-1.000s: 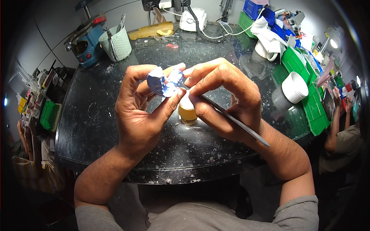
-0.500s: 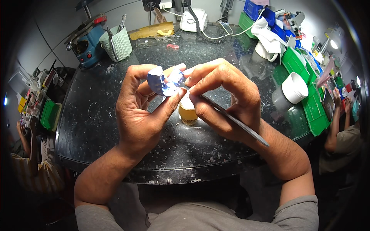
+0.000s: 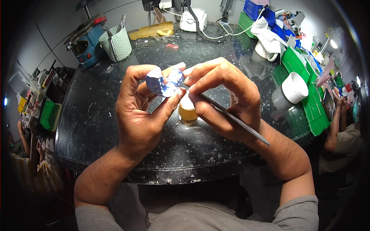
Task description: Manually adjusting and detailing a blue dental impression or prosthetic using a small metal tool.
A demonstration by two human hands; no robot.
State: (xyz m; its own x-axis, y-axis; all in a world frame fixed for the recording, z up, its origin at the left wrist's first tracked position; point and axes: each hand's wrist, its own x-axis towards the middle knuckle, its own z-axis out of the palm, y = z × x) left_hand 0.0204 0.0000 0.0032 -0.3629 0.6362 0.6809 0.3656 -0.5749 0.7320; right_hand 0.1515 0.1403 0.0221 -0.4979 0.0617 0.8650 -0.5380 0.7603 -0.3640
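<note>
My left hand is closed round the edge of a blue-and-white arch-shaped piece that looks like a dental model, holding it up above the table. In a pinch, my right hand grips a slim dark metal hand tool, its flat shank slanting down toward my right wrist. The tool's working end meets the right side of the piece, where fingers partly hide it. Both hands nearly touch at the fingertips. Just beneath them, a small amber jar with a whitish top stands on the black table.
A pale green basket of tools and a blue machine stand at the back left. A white device with cables sits at the back. Green bins and a white cup line the right edge. Other people work at both sides.
The blue-and-white piece has tilted slightly in my left hand and shifted a little to the left. The tool and my right hand are almost unmoved.
</note>
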